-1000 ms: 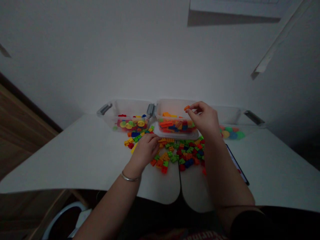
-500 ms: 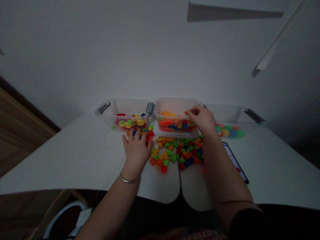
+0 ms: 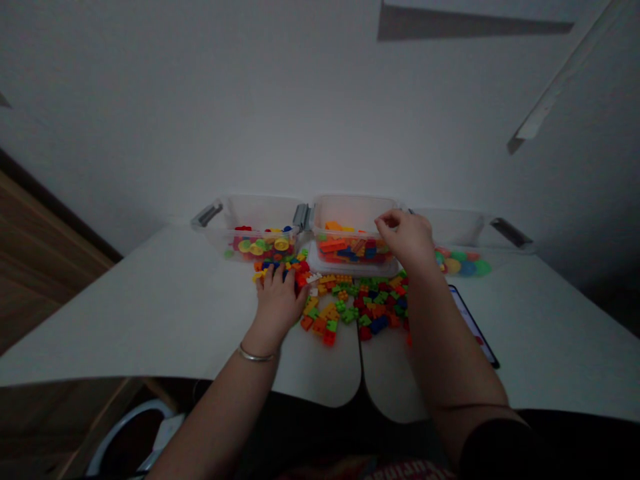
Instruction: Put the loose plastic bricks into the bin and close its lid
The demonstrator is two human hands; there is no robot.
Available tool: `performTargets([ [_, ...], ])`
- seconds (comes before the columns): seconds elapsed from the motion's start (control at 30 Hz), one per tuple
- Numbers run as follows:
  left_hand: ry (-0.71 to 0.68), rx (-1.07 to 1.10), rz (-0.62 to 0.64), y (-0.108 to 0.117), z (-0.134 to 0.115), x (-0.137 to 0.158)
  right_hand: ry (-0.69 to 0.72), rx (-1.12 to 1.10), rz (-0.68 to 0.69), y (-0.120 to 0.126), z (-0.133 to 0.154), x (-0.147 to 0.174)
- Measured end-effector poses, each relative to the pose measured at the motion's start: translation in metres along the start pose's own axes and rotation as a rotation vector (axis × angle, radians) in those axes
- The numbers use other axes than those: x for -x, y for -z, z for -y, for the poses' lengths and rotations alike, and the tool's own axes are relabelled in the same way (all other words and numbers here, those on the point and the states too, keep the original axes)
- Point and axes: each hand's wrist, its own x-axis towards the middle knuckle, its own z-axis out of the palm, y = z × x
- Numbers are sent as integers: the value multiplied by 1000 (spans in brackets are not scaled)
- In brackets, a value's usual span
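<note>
My left hand (image 3: 278,300) rests on the near side of a pile of coloured toy building blocks (image 3: 300,270), its fingers spread and touching the pieces. Over the right front rim of the middle clear plastic box (image 3: 353,203) hangs my right hand (image 3: 407,233). Its fingers are curled with the tips together, and no block shows between them. Inside that box lie orange, red, blue and yellow blocks (image 3: 340,247). More loose blocks (image 3: 380,307) spread over the table in front, partly behind my right forearm.
A left clear box (image 3: 240,207) holds yellow, red and green pieces. The right clear box (image 3: 450,220) contains round coloured discs (image 3: 467,268). A phone (image 3: 473,323) lies beside my right forearm. The white table (image 3: 175,313) has a gap running down its middle, and a wall stands behind.
The small orange block that was in my right fingertips is gone from them, and that hand has shifted slightly right. My left fingers have drawn back a little on the pile.
</note>
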Motion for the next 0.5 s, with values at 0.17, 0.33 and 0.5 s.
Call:
performTargets([
  [0.17,-57,21,-22,-7,5,-1,140,-203,-90,15,25,7],
  [0.33,-82,12,-4,-3,4,-5,261,-325,80,16,53,21],
  [0.5,-43,7,124,17,-7,-8,362,-198,319,1,70,36],
])
